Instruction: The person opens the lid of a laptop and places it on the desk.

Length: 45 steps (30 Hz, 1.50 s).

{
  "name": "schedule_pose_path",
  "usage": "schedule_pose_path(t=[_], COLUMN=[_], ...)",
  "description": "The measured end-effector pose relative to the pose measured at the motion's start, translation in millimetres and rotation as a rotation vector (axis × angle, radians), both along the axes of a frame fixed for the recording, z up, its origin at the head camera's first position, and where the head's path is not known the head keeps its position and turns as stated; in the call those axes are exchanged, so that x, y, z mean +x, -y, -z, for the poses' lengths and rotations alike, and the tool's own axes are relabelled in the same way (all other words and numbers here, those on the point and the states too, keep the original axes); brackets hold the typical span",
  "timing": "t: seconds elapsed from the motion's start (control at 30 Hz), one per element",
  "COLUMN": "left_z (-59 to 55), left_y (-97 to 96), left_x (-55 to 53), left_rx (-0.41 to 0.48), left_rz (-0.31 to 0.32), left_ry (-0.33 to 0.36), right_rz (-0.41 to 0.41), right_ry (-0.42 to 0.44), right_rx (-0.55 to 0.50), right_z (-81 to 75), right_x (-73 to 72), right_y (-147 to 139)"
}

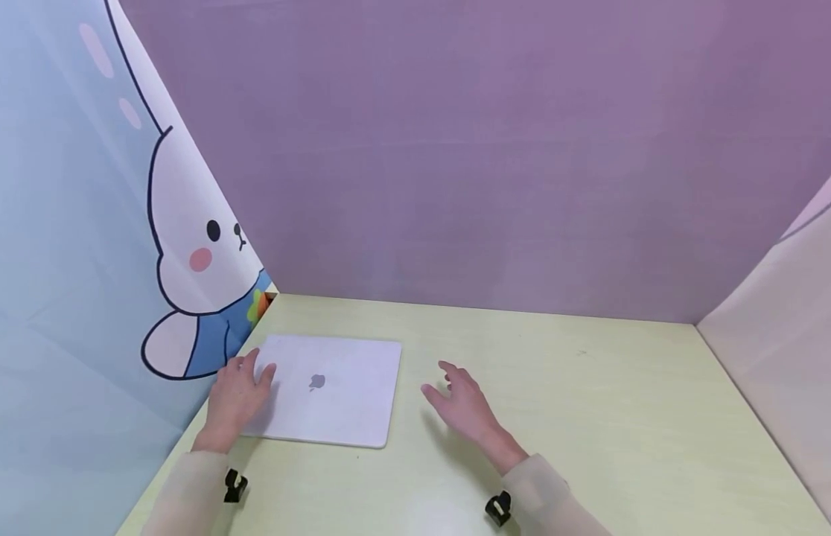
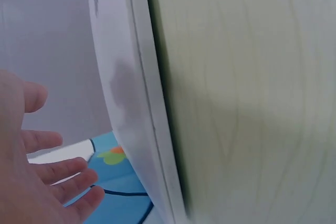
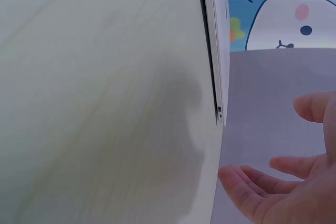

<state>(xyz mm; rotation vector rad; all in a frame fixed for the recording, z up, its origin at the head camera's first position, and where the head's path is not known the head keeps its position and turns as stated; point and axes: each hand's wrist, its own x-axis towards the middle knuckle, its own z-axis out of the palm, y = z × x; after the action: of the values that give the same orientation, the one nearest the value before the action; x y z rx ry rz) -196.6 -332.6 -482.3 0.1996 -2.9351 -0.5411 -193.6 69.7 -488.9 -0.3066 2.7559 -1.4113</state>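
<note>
A closed silver laptop (image 1: pixel 348 394) with a dark apple logo lies flat toward the left of the table. My left hand (image 1: pixel 236 398) hovers over its left end with fingers loosely spread; in the left wrist view the left hand (image 2: pixel 42 166) is apart from the laptop's lid (image 2: pixel 118 66) and holds nothing. To the right of the laptop, my right hand (image 1: pixel 465 406) is raised above the table, fingers relaxed and parted. The right wrist view has that right hand (image 3: pixel 294 182) with nothing in it, and the laptop's thin edge (image 3: pixel 216 51) beyond.
The pale wood-grain table (image 1: pixel 590 417) extends to the right. A purple backdrop (image 1: pixel 489 149) stands along its back edge. On the left hangs a blue cloth (image 1: pixel 53 298) with a cartoon rabbit, and a pale cloth (image 1: pixel 791 335) borders the right.
</note>
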Motion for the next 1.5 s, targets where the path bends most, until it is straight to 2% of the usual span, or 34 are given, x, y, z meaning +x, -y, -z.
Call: schedule_pose_path(t=[0.23,0.4,0.67,1.0,1.3,1.5], left_z=[4.5,1.7,1.5,3.1,11.5,13.2], left_y=[16.5,23.8,26.9,24.6,27.5,28.7], left_x=[-5.9,-8.3,-13.3,-17.5,-17.1,-16.7], left_rx=[0.023,0.026,0.047,0.076,0.088,0.088], left_rz=[0.001,0.009,-0.002,-0.015,0.012,0.018], left_ry=[0.058,0.078,0.146,0.248,0.235,0.221], right_rz=[-0.016,-0.027,-0.045,-0.067,-0.087,-0.095], right_ry=[0.017,0.025,0.034,0.049,0.066,0.056], right_rx=[-0.028,-0.037,-0.043,-0.070,-0.089,-0.093], right_z=[0.9,-0.6,-1.3,5.6,6.6,7.1], right_x=[-1.6,-3.4,-8.9,-17.4,-17.5,-18.1], right_y=[10.4,18.0,26.7,33.2,41.5,48.0])
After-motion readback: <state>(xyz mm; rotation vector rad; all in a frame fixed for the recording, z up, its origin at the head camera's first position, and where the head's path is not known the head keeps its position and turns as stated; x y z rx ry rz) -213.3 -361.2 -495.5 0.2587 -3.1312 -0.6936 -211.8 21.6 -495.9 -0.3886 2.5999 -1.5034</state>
